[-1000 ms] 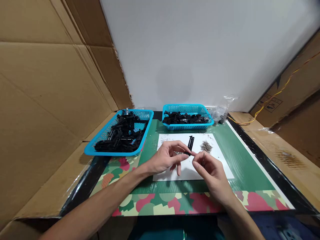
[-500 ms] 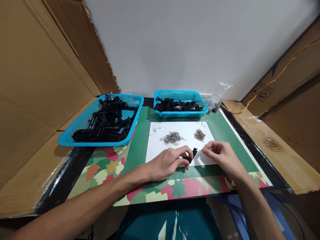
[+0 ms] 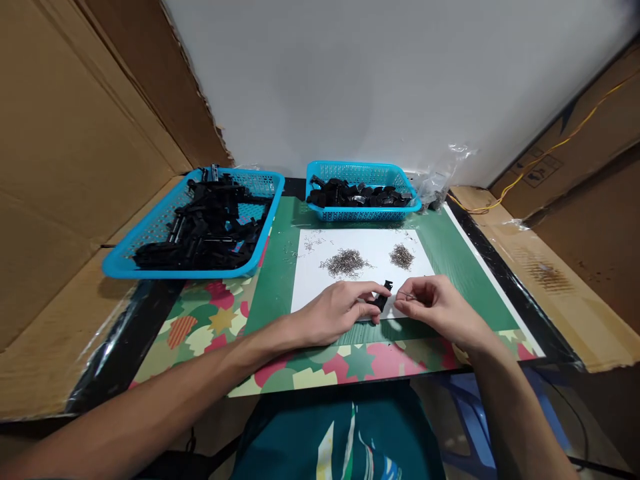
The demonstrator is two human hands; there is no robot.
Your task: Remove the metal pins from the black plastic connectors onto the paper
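Worked at the near edge of a white sheet (image 3: pixel 360 257) laid on a green mat (image 3: pixel 450 257), with a camouflage-patterned strip (image 3: pixel 210 327) along the table's front edge. Left hand (image 3: pixel 335 312) rested low on the sheet's near edge, fingers curled and pinching a small black plastic part (image 3: pixel 383 298) at its tips. Right hand (image 3: pixel 435 308) sat just beside, thumb and forefinger pressed together on a thin metal pin (image 3: pixel 406 294) pointed toward the black part; could not tell whether pin and part touched.

Hemmed in on the left by a leaning cardboard wall (image 3: pixel 75 133), at the back by a plain white wall (image 3: pixel 375 80), and on the right by more cardboard (image 3: pixel 575 200) with a yellow wire (image 3: pixel 530 170) trailing across it. Bare mat right of the sheet and bare sheet between the hands and the piles. Open patterned surface left of the left forearm, up to the big basket.

Large blue basket (image 3: pixel 150 270) at far left, heaped with long black plastic pieces (image 3: pixel 200 227). Smaller blue basket (image 3: pixel 363 215) at the back centre, holding shorter black parts (image 3: pixel 357 195). Clear plastic bag (image 3: pixel 440 180) just right of that basket, contents too small to tell. Two loose heaps of small metal bits on the sheet, not contained: a wider heap (image 3: pixel 345 262) left, a tighter heap (image 3: pixel 401 256) right, with strays scattered toward the back corner.
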